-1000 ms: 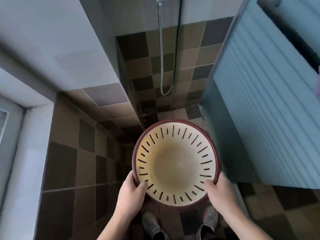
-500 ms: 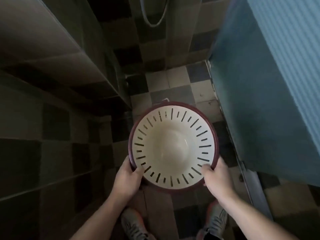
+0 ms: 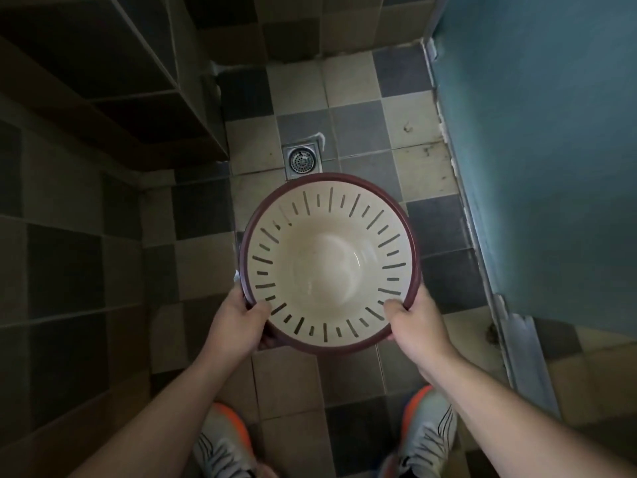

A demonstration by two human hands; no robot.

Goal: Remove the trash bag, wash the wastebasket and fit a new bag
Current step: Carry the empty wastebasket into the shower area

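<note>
Holding wastebasket (image 3: 329,267) — bagless, slotted — left hand (image 3: 238,320) gripping rim at 8 o'clock, right hand (image 3: 415,324) at 4. Washing step likely; floor drain (image 3: 302,159) at 12 — next needs water.

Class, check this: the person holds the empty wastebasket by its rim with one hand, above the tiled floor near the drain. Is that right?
Not quite. The head view shows both hands on the rim: the left hand and the right hand grip the empty wastebasket above the tiled floor near the drain.
</note>
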